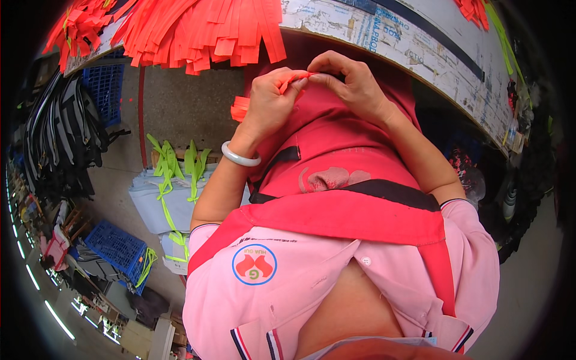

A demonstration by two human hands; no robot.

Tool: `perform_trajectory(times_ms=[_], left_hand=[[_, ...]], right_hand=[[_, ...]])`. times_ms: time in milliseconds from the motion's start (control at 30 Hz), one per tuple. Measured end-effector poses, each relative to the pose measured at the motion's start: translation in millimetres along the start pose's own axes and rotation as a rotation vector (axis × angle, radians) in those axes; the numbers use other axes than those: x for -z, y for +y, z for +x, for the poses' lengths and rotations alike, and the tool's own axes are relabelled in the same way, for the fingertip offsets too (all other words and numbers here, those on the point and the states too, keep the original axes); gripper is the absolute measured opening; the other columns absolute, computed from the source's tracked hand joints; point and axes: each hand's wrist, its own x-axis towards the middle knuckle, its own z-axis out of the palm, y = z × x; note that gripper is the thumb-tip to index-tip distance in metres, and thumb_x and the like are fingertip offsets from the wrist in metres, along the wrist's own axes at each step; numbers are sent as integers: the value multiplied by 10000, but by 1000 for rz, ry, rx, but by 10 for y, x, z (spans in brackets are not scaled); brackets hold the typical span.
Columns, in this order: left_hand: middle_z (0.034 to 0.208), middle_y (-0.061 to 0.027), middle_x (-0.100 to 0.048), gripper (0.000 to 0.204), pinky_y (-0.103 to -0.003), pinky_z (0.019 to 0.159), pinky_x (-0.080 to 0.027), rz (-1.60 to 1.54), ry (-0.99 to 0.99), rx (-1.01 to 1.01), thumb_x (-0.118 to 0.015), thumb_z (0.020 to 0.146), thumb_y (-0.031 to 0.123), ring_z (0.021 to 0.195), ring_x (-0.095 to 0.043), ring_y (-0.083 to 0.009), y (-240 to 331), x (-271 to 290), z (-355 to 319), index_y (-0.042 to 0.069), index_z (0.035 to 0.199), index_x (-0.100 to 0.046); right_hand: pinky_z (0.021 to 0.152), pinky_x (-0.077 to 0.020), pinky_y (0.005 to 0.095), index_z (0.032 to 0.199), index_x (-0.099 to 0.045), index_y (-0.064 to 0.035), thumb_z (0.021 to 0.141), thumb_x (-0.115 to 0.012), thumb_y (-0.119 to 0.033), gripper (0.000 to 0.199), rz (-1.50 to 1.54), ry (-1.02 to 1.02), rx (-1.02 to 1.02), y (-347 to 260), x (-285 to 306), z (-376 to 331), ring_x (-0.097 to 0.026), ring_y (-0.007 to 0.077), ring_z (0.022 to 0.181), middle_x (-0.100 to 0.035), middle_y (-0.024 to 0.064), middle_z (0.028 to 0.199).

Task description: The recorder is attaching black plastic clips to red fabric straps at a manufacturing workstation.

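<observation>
Over my lap, close to the table edge, both hands meet on an orange-red fabric strip (290, 80). My left hand (271, 99) is closed round it, with a tail of the strip (240, 108) showing beside the wrist. A pale bangle (240, 155) circles that wrist. My right hand (353, 83) pinches the strip's other end between thumb and forefinger, its fingertips almost touching the left ones. A thick pile of like orange-red strips (207, 30) hangs over the table edge just beyond my left hand.
The worn white table (384, 36) curves across the front. At left hang black straps with grey edging (60, 132), near a blue crate (102, 90). Grey-white bundles tied with lime-green strips (153, 204) stand beside me, and another blue crate (117, 246) sits on the floor.
</observation>
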Motion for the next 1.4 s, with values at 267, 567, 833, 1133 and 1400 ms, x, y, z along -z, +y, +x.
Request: perform_trajectory(times_ms=[267, 567, 833, 1133, 1400], left_hand=[[813, -31, -678, 123, -217, 632, -503, -258, 20, 215, -632, 892, 41, 696, -612, -77, 54, 22, -1, -30, 978, -682], [870, -36, -690, 149, -196, 693, -505, -308, 80, 90, -631, 906, 47, 771, -610, -58, 148, 171, -8, -40, 1015, -682], [789, -7, -661, 149, -155, 542, -383, -386, 26, 84, -640, 900, 60, 633, -521, -19, 409, 239, 9, -32, 1009, -684], [643, 46, -534, 159, -181, 457, -283, -571, -34, 322, -631, 900, 90, 502, -396, -13, 419, 324, -9, -41, 986, -664], [668, 23, -549, 184, -193, 461, -294, -555, -120, 339, -629, 896, 108, 503, -409, -38, 369, 344, 0, -30, 1014, -654]], right_hand=[[750, -524, 290, 1003, -619, 5, 892, -646, -108, 161, 0, 60, 18, 32, -101, -22, -674, 182, 829, -681, 104, 865], [633, -443, 193, 979, -647, -10, 888, -689, -181, 198, 126, 163, 122, -108, -30, -240, -544, 43, 704, -600, 1, 769], [457, -256, 168, 1017, -674, -52, 929, -639, -213, 186, 734, 83, -341, -109, -67, 15, -359, -6, 521, -563, -62, 720], [699, -459, 207, 949, -676, 0, 903, -655, -154, 162, 292, -31, -91, -320, 57, 40, -566, 45, 774, -647, 2, 819], [696, -464, 213, 907, -673, 5, 883, -680, -184, 191, 277, -90, -217, -459, 103, 45, -575, 58, 751, -653, 19, 798]])
